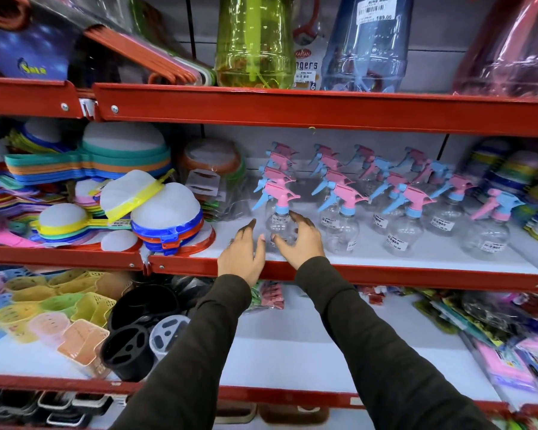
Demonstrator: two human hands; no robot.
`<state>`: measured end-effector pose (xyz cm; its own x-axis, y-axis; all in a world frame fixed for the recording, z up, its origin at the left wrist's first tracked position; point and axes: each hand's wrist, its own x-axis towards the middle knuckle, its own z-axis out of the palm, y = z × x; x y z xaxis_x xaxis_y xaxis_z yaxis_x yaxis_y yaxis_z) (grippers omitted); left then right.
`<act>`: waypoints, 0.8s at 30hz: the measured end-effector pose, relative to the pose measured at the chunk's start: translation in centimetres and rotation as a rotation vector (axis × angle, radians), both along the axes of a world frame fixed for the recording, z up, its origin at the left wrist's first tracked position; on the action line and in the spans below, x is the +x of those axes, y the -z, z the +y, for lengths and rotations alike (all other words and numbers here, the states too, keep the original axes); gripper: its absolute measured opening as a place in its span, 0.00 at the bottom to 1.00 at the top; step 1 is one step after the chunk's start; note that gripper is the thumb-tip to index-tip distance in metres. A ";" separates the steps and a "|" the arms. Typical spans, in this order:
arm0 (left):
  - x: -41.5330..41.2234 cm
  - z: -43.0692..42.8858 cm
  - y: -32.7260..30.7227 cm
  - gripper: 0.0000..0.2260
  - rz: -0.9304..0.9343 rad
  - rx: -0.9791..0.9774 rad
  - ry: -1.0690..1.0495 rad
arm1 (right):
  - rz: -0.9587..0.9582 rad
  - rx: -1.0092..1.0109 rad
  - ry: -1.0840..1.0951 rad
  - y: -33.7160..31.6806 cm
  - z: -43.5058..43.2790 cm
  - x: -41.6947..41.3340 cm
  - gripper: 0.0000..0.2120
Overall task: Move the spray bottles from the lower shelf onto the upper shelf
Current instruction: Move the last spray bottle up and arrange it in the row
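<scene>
- Red-edged shelf (385, 276) is carrying rows of clear spray bottles.
- Left hand (242, 254) is resting open at the shelf lip, holding nothing.
- Right hand (298, 240) is spreading open fingers around the front-left spray bottle (280, 217), grip not closed.

head view | worn at head height, faces forward and slightly down at the red shelving (323, 111) | close, arm's reach (both sleeves enter from the bottom centre of the frame) | wide-angle, shelf edges bowing | single view, nothing shared
</scene>
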<state>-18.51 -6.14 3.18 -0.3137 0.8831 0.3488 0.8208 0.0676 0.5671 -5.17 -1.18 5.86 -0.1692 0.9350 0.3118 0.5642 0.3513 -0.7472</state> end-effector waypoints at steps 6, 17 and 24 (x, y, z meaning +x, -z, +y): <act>1.9 0.9 -1.2 0.21 -0.256 -0.024 0.057 | 0.070 -0.110 0.039 0.6 -0.7 1.1 0.32; 1.8 1.1 -0.6 0.20 -0.255 0.000 0.036 | 0.080 -0.142 -0.005 1.5 -0.5 1.2 0.23; 2.8 0.5 0.4 0.22 -0.273 0.076 -0.054 | 0.212 -0.096 -0.006 1.6 -1.2 2.4 0.20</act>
<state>-15.76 -5.65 2.82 -0.4509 0.8373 0.3092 0.6331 0.0558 0.7720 -2.78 -2.42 4.23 -0.1152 0.9612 0.2507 0.3893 0.2759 -0.8788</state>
